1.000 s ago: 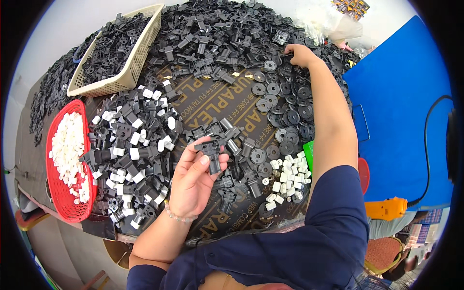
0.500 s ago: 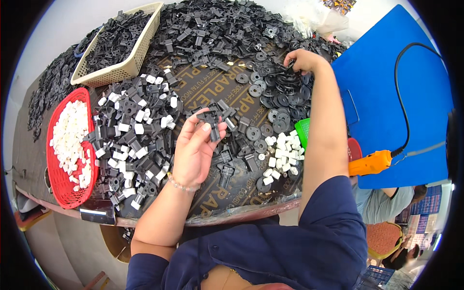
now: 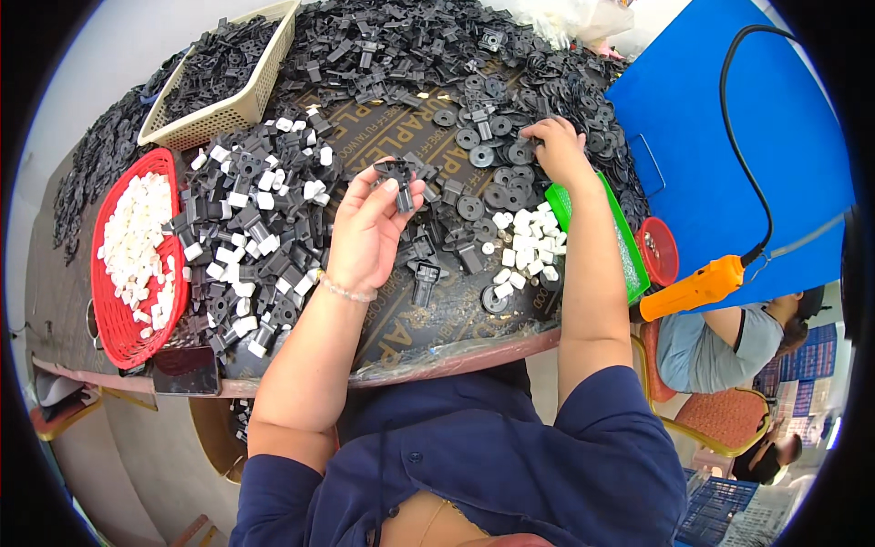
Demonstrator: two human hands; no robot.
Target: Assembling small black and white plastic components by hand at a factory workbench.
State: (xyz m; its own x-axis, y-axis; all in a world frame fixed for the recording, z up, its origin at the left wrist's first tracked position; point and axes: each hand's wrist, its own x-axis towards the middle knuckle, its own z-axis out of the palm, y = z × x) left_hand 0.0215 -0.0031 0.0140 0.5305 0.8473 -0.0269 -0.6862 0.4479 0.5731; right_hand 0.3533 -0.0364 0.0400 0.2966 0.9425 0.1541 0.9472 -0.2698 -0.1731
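Observation:
My left hand (image 3: pixel 363 232) is closed round a black plastic fitting (image 3: pixel 403 193), holding it up above the table with its stem pointing down. Below and right of it lie several loose black fittings (image 3: pixel 426 281). At the right, my right hand (image 3: pixel 561 155) is bent over a spread of black round discs (image 3: pixel 522 151). Its fingertips are pinched together at the discs, and whatever they grip is hidden. White plastic caps (image 3: pixel 527 246) sit in a small heap left of my right forearm.
A red basket (image 3: pixel 108 301) of white pieces stands at the left beside a pile of black fittings with white caps (image 3: pixel 260 219). Behind it is a cream basket (image 3: pixel 205 129). At the right are a green tray (image 3: pixel 635 273), a red bowl (image 3: pixel 673 251), an orange power screwdriver (image 3: pixel 697 287) and a blue board (image 3: pixel 720 155).
My right hand has drawn back slightly toward me over the discs, its forearm now uncovering the green tray and red bowl. My left hand still holds the black fitting, slightly turned.

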